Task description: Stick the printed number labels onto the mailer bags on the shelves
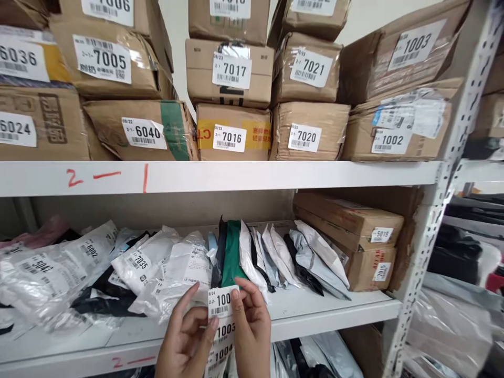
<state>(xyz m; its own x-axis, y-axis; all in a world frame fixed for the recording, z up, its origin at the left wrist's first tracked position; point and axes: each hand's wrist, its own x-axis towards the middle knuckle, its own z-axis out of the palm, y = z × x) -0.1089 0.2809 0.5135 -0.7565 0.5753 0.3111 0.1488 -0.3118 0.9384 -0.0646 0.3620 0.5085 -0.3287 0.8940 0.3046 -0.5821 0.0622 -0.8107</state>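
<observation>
1 label strip (225, 331) in half-curled left hand (183, 338) and right hand (252, 325)

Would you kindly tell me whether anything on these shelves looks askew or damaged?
Box 1003 looks tilted on box 1002, its label sloping up to the right, though the lens may exaggerate that. Box 7005 looks crumpled at its right edge. I see nothing spilled.

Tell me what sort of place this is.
Probably a parcel storeroom or pickup point: barcoded cardboard boxes line the upper shelf, plastic mailers sit on the one below, and the hands hold similar numbered labels.
</observation>
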